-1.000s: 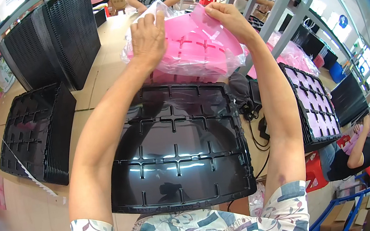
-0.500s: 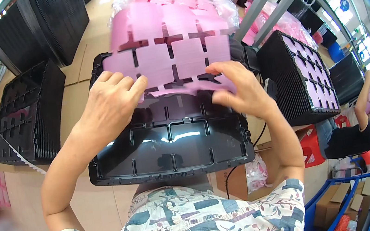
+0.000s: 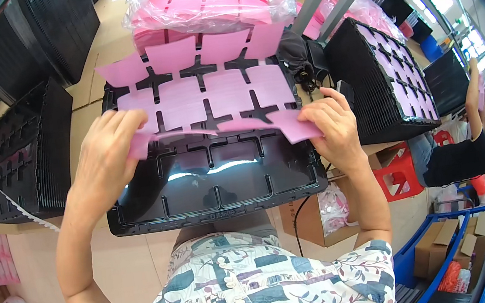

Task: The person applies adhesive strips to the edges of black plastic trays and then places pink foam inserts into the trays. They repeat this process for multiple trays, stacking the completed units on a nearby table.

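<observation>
Tray stack (image 3: 34, 148) left of central black tray (image 3: 194, 201). Your left hand (image 3: 106, 146) pinches near-left corner of pink foam sheet (image 3: 181, 101), right hand (image 3: 335, 126) near-right corner, apparently so sheet spans tray's far part. Pink-topped stack (image 3: 362, 80) right of tray.

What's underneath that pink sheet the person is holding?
A black tray lies under the pink sheet. Its near part is uncovered, and black shows through the sheet's gaps. Whatever the sheet's solid parts cover cannot be seen.
</observation>
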`<state>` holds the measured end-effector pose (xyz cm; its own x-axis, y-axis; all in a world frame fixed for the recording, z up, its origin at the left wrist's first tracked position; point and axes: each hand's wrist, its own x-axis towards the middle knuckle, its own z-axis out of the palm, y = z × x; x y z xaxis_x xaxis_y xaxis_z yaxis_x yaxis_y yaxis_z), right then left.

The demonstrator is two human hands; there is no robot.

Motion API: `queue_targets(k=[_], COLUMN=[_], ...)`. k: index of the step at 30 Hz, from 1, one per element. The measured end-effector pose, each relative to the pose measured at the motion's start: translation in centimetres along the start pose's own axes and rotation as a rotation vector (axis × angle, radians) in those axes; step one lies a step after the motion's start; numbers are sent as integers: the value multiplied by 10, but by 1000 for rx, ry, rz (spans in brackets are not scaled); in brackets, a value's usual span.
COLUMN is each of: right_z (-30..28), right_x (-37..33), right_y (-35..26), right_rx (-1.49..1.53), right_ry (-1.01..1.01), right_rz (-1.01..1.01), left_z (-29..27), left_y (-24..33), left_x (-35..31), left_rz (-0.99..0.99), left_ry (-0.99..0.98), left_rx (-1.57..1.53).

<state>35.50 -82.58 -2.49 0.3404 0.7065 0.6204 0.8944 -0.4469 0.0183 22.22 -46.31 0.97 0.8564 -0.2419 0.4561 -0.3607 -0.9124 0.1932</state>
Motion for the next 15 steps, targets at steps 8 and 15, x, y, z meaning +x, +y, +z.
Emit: queue_targets(k=[8,15], right_z=[-13,-22], right_x=[-17,-32], right_y=[-30,-35], right_rx=[31,119], right_ry=[-68,-74], right_rz=[28,96], left_z=[6,10], left_y=[4,8], left_x=[-49,-70], left_rz=[-132,-188], left_ry=[125,37], left_rx=[-80,-122])
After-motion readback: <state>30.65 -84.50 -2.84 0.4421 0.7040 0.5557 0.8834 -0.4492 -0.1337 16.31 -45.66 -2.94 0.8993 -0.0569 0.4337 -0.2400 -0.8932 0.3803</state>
